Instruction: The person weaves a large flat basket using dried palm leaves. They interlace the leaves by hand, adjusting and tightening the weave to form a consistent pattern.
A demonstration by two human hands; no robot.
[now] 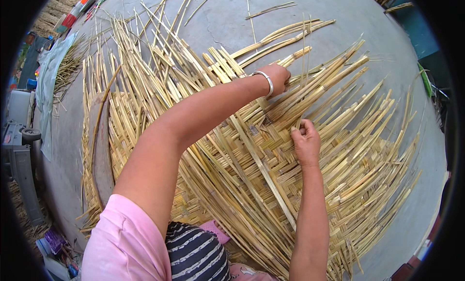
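Observation:
A large mat of split reed strips lies on the floor in front of me, its middle woven tight and its long loose ends fanning out. My left hand, with a silver bangle at the wrist, reaches to the mat's far part. Its fingers are curled closed beside a raised bundle of reed strips; what they hold is hidden. Nearer and to the right, my right hand pinches a thin reed strip that stands up past the bundle, between thumb and fingers.
Loose reeds lie on the grey concrete floor beyond the mat. A flat, curved wooden board rests on the mat's left side. Farther left are a pale plastic sheet and a grey wheeled object.

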